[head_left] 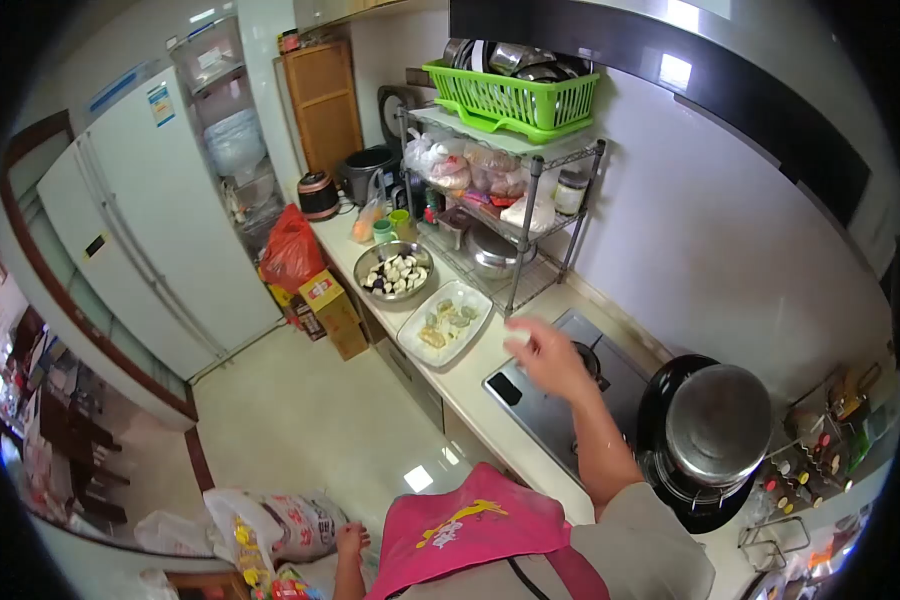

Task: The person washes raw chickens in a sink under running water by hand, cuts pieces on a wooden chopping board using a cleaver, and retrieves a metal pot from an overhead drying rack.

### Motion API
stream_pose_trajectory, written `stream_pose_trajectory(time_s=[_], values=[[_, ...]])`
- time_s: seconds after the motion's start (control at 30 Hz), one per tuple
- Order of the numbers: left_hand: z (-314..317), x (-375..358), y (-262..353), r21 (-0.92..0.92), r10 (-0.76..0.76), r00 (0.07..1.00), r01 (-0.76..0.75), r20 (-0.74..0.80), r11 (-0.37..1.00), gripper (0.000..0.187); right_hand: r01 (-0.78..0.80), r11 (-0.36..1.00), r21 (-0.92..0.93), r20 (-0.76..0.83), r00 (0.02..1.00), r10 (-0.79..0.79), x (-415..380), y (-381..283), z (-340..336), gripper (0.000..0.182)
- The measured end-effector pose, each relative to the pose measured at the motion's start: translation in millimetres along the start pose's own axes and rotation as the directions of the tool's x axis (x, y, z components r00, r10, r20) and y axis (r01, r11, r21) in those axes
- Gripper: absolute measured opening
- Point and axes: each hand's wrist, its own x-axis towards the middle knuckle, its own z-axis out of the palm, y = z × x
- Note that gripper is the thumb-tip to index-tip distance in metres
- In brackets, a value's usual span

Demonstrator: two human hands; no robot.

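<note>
My right hand is raised over the left part of the gas stove, its fingers bent and a gap showing between thumb and fingers. I see nothing held in it. Left of it, a white rectangular dish with pale greenish and yellowish pieces lies on the counter. Beyond the dish stands a steel bowl of cut dark-skinned, white-fleshed pieces, which look like eggplant. Low at my left side hangs my left hand, fingers loosely apart and empty, near a white printed sack.
A wire rack bears bags, a jar, a lidded pot and a green dish basket. A black wok with a metal lid sits at right. Boxes and a red bag stand beside the fridge.
</note>
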Motion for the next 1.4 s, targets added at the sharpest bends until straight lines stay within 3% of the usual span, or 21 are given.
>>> stream_pose_trajectory(time_s=[0.1,0.17,0.2,0.27,0.37,0.4,0.43,0.5,0.57,0.6,0.67,0.73,0.83,0.87,0.93,0.97,1.0,1.13,1.23,1.27,1.4], values=[[-8,43,13,-0.164,-0.167,0.984,0.176,0.068,0.971,0.02,0.078,0.996,-0.035,-0.277,0.957,-0.084,92,-17,-23,0.03],[-29,109,7,-0.25,-0.487,0.841,0.536,0.234,0.806,0.018,0.091,0.991,-0.101,-0.451,0.883,-0.127,153,-22,-46,0.029],[-35,121,19,-0.204,-0.503,0.842,0.537,0.195,0.819,0.021,0.126,0.984,-0.129,-0.542,0.821,-0.176,185,-22,-58,0.029],[-42,158,57,-0.056,-0.437,0.891,0.446,0.124,0.893,0.03,0.176,0.913,-0.369,-0.639,0.665,-0.387,250,-14,-91,0.03],[-64,217,130,0.366,-0.249,0.956,0.178,0.158,0.914,0.044,0.042,0.849,-0.527,-0.674,0.588,-0.447,330,-12,-144,0.035],[-76,235,157,0.581,-0.153,0.956,-0.021,0.249,0.814,0.048,-0.042,0.819,-0.572,-0.677,0.589,-0.441,349,-11,-160,0.037],[-90,253,183,0.747,-0.048,0.924,-0.275,0.379,0.606,0.053,-0.108,0.802,-0.588,-0.679,0.605,-0.417,365,-13,-171,0.037],[-114,289,238,0.77,0.074,0.789,-0.613,0.61,0.179,0.062,-0.234,0.757,-0.61,-0.692,0.622,-0.365,389,-19,-187,0.038],[-130,327,289,0.736,0.181,0.722,-0.677,0.667,-0.01,0.072,-0.271,0.728,-0.63,-0.68,0.646,-0.347,405,-23,-194,0.037],[-131,344,310,0.779,0.287,0.742,-0.627,0.606,-0.023,0.052,-0.285,0.712,-0.642,-0.67,0.66,-0.34,413,-26,-198,0.037],[-131,375,340,0.856,0.489,0.744,-0.517,0.456,-0.012,0.021,-0.308,0.705,-0.639,-0.648,0.709,-0.278,427,-38,-207,0.034],[-132,382,343,0.833,0.523,0.738,-0.546,0.426,0.09,0.019,-0.268,0.746,-0.61,-0.636,0.727,-0.259,443,-38,-220,0.031],[-125,385,337,0.775,0.58,0.724,-0.587,0.372,0.235,0.019,-0.323,0.683,-0.655,-0.615,0.753,-0.233,454,-44,-228,0.031],[-116,382,333,0.77,0.558,0.762,-0.558,0.329,0.308,0.018,-0.334,0.696,-0.635,-0.607,0.774,-0.182,456,-48,-231,0.03],[-87,381,322,0.773,0.468,0.842,-0.477,0.266,0.418,0.018,-0.382,0.554,-0.74,-0.572,0.79,-0.219,462,-41,-240,0.029],[-74,378,316,0.774,0.425,0.872,-0.437,0.241,0.458,0.017,-0.398,0.475,-0.785,-0.549,0.801,-0.237,470,-34,-248,0.028],[-62,374,312,0.772,0.39,0.893,-0.407,0.224,0.488,0.017,-0.438,0.304,-0.846,-0.523,0.792,-0.314,488,-6,-269,0.03],[-32,368,303,0.756,0.319,0.928,-0.346,0.191,0.555,0.016,-0.467,0.31,-0.828,-0.496,0.868,-0.014,497,-26,-261,0.034],[-18,362,301,0.747,0.295,0.939,-0.323,0.176,0.582,0.015,-0.475,0.295,-0.829,-0.493,0.87,0.015,508,-24,-266,0.032],[-16,360,301,0.743,0.292,0.94,-0.32,0.174,0.588,0.015,-0.43,0.192,-0.882,-0.433,0.901,0.027,510,-27,-267,0.03],[-13,349,300,0.726,0.276,0.949,-0.297,0.153,0.62,0.016,-0.525,0.101,-0.845,-0.535,0.837,-0.118,513,-35,-250,0.025]])
